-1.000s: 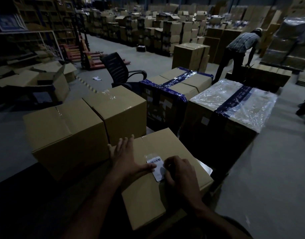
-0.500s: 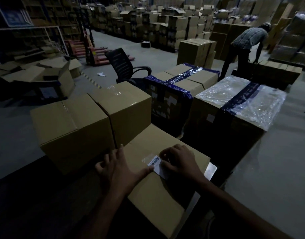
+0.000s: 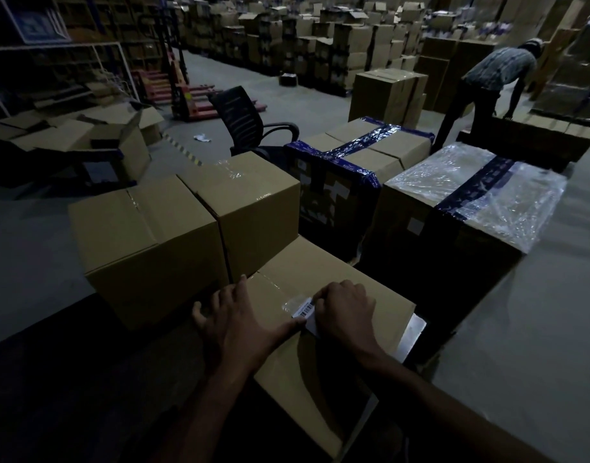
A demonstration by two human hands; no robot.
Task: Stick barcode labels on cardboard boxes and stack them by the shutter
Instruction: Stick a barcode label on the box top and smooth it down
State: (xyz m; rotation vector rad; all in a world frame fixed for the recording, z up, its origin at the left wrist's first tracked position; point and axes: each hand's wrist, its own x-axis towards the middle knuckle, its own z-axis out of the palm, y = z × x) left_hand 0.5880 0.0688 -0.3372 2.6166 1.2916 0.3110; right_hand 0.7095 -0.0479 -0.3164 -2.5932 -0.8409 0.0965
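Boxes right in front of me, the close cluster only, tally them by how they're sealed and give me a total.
Plain brown boxes, clear tape: 3, one on the left, one behind it, and the one being labelled.
Blue-taped box: 1.
Plastic-wrapped box with a blue band: 1.
Total: 5.

Two bare forearms enter from the bottom edge, no sleeves, cuffs or gloves visible on either. Left hand [image 3: 235,324]: no ring, watch or band seen on fingers or wrist. Right hand [image 3: 345,312]: likewise unadorned, wrist bare. Light is dim; fine detail such as nails cannot be made out. Upper arms lie out of frame
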